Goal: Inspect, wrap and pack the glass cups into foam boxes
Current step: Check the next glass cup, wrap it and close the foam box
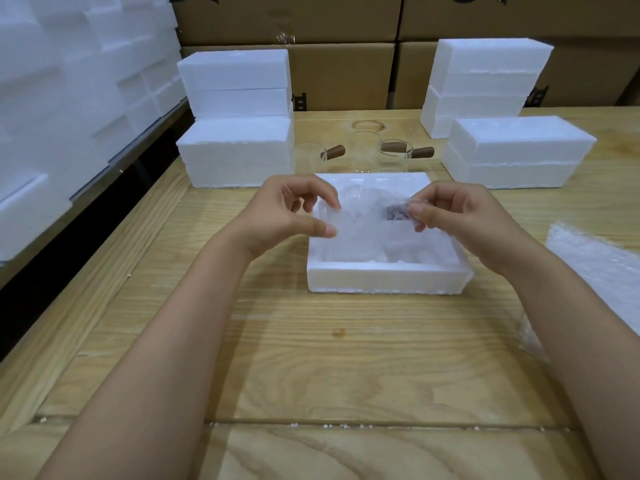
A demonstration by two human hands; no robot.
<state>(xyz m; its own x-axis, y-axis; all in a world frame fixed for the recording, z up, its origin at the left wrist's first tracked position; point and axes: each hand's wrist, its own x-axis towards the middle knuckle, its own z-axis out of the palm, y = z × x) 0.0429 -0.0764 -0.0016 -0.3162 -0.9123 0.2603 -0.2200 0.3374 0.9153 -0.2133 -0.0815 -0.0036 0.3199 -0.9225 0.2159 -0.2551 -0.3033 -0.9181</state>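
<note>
An open white foam box sits in the middle of the wooden table. Above its cavity I hold a glass cup wrapped in bubble wrap, its brown handle showing faintly through the wrap on the right. My left hand pinches the wrap's left edge between thumb and fingers. My right hand pinches the wrap at the handle end. Behind the box stand three unwrapped glass cups with brown wooden handles.
Closed foam boxes are stacked at the back left and back right. Bubble wrap sheets lie at the right edge. Cardboard cartons line the back, and foam pieces pile up on the left.
</note>
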